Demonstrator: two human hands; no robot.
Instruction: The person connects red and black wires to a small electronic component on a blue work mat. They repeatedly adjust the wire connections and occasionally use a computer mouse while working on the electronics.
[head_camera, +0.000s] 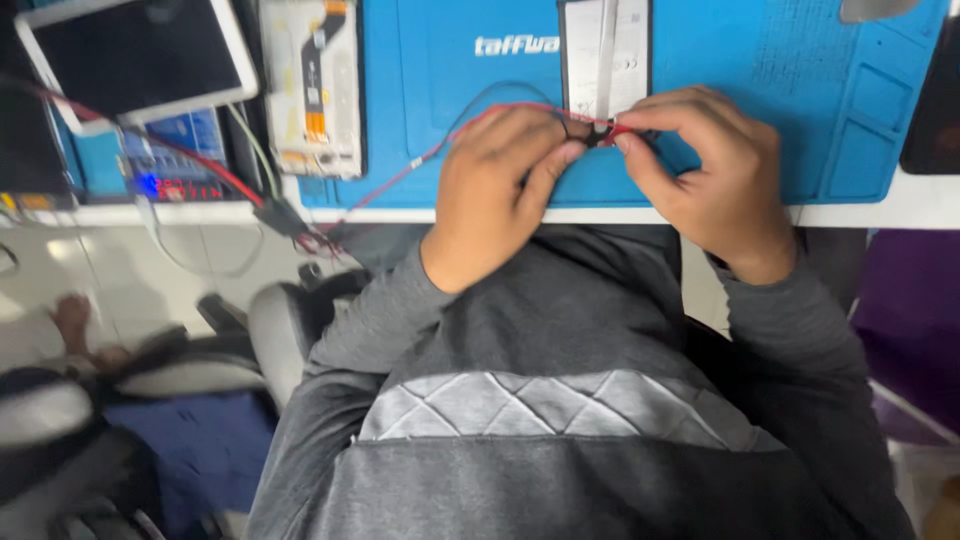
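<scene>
A white desk (860, 212) stands over pale floor tiles (120, 270), evenly lit.

1. An electronics repair workshop is showing here: a blue repair mat (800, 110) is covering the surface.
2. An opened phone frame (310, 85) is lying at 11 o'clock, beside a white tablet (135, 55).
3. A lit bench meter (170, 165) is glowing at 10 o'clock, red and black leads (230, 180) running from it.

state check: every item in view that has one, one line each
left hand: fingertips pinched on the red and black wires
right hand: fingertips pinched on the same wires
red and black wires: held above the mat, trailing left off the desk edge
blue work mat: flat on the desk
tablet: screen dark
opened phone frame: back off, internals exposed
bench meter: powered, red digits lit
</scene>
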